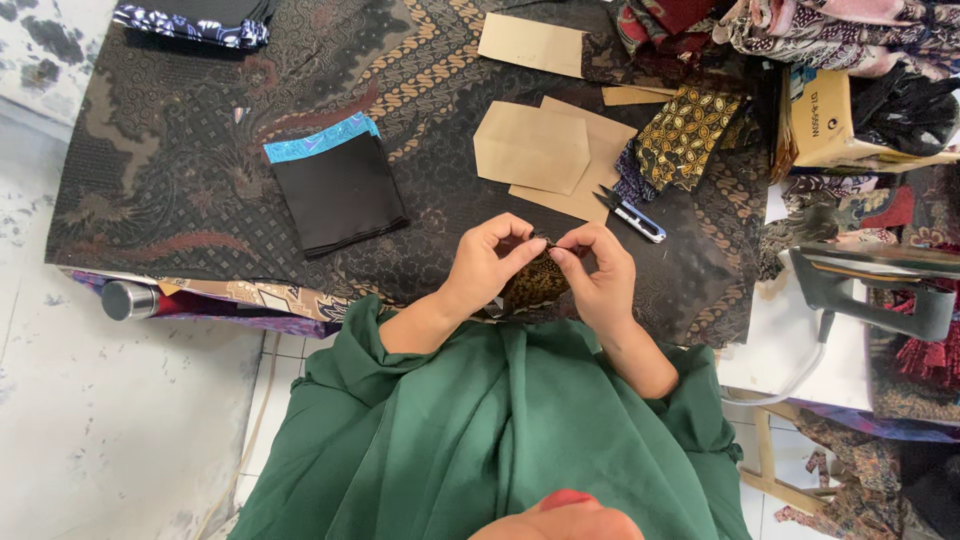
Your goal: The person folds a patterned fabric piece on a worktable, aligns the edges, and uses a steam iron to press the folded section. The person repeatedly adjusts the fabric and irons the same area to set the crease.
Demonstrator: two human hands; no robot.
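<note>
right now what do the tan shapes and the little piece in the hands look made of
The tan shapes look like matte kraft paper or thin card: flat, crisp cut edges, no weave. The small piece pinched by the left hand and right hand looks like printed batik-style cotton, brown and gold, softly creased.

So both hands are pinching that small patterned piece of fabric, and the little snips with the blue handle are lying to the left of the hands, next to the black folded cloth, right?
Not quite. In the head view both hands, left hand and right hand, do pinch the small patterned fabric piece, but the blue-handled snips lie up and to the right of the hands, by the tan paper patterns. The black folded cloth is on the left.
</note>
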